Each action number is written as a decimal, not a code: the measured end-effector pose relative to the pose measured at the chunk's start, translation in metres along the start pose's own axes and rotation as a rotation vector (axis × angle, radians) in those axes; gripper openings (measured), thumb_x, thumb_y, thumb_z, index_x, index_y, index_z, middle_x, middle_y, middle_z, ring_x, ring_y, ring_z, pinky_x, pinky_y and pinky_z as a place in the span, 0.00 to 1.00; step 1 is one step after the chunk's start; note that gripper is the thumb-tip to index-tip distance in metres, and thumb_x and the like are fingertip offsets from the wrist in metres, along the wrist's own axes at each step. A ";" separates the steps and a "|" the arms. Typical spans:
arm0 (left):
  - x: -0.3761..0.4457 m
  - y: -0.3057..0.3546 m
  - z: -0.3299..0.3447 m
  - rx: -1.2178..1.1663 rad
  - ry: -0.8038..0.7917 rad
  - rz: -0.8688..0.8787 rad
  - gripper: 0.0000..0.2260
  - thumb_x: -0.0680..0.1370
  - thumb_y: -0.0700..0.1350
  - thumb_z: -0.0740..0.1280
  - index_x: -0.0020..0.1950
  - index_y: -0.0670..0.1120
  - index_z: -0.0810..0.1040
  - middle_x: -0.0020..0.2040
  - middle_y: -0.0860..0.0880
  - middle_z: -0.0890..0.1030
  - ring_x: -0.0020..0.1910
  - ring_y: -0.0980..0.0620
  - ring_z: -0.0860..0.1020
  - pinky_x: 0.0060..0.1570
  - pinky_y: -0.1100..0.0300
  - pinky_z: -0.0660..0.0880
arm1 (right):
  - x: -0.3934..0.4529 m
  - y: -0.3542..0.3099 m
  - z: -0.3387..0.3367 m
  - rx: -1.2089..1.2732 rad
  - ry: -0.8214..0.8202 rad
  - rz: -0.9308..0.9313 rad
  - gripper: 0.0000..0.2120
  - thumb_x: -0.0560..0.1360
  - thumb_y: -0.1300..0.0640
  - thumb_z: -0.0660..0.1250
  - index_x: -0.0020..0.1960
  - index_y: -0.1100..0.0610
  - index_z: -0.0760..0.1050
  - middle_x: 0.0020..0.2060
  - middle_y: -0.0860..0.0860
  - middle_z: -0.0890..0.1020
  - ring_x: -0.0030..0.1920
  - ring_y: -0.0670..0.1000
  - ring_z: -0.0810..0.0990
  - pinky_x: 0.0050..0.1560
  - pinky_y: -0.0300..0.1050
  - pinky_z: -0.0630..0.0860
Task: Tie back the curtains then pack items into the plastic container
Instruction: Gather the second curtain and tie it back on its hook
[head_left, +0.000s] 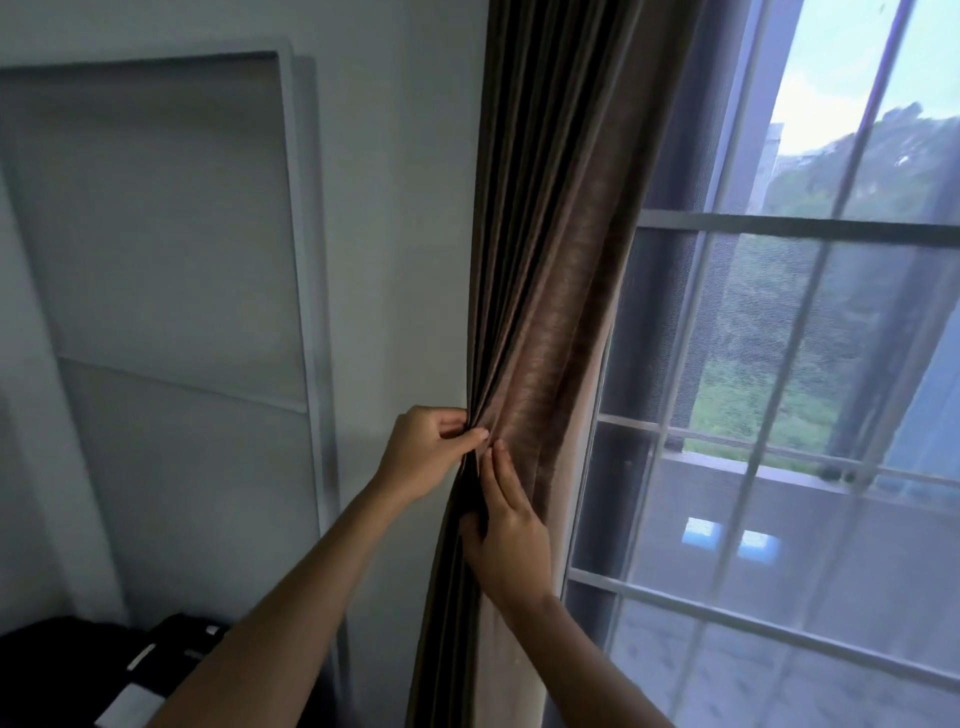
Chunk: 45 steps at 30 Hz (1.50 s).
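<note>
A brown curtain (550, 270) hangs gathered in folds against the wall beside the window. My left hand (423, 452) pinches the folds at the curtain's left edge, fingers curled round the fabric. Just below and to the right, my right hand (511, 540) lies on the curtain with its fingers stretched up along the folds and its thumb tucked behind a dark fold. No tie-back and no plastic container are in view.
A sheer white curtain (779, 519) covers the barred window (800, 223) on the right. A grey padded wall panel (156, 234) fills the left. Dark bedding with white patches (130, 670) lies at the bottom left.
</note>
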<state>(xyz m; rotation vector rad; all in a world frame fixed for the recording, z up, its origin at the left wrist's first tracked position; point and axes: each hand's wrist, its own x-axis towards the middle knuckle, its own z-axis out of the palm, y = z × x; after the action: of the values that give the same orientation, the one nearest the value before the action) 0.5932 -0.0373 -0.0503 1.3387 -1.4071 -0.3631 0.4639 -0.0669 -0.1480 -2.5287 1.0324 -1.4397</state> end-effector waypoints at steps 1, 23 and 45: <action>-0.001 0.000 0.001 -0.018 0.008 -0.012 0.06 0.75 0.45 0.72 0.48 0.45 0.85 0.43 0.52 0.86 0.45 0.56 0.83 0.51 0.51 0.81 | -0.003 0.002 0.001 -0.011 0.023 0.007 0.32 0.74 0.56 0.64 0.76 0.56 0.62 0.75 0.47 0.58 0.74 0.49 0.65 0.62 0.38 0.72; -0.007 0.002 0.031 -0.028 0.075 0.038 0.04 0.76 0.43 0.70 0.48 0.46 0.85 0.39 0.56 0.85 0.40 0.63 0.82 0.41 0.67 0.77 | -0.044 0.013 0.038 -0.067 0.073 0.262 0.44 0.58 0.73 0.77 0.71 0.62 0.67 0.65 0.56 0.78 0.57 0.53 0.82 0.40 0.42 0.81; -0.030 -0.044 0.045 -0.033 0.113 -0.074 0.08 0.74 0.45 0.72 0.51 0.45 0.84 0.46 0.52 0.85 0.44 0.60 0.82 0.48 0.63 0.79 | -0.074 0.032 -0.011 0.282 -0.019 0.260 0.23 0.77 0.44 0.60 0.71 0.49 0.71 0.68 0.43 0.73 0.67 0.43 0.74 0.64 0.29 0.67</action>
<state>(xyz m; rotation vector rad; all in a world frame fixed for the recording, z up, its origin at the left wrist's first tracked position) 0.5705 -0.0453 -0.1159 1.3657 -1.2556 -0.3520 0.4131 -0.0464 -0.2079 -2.1221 1.0274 -1.3754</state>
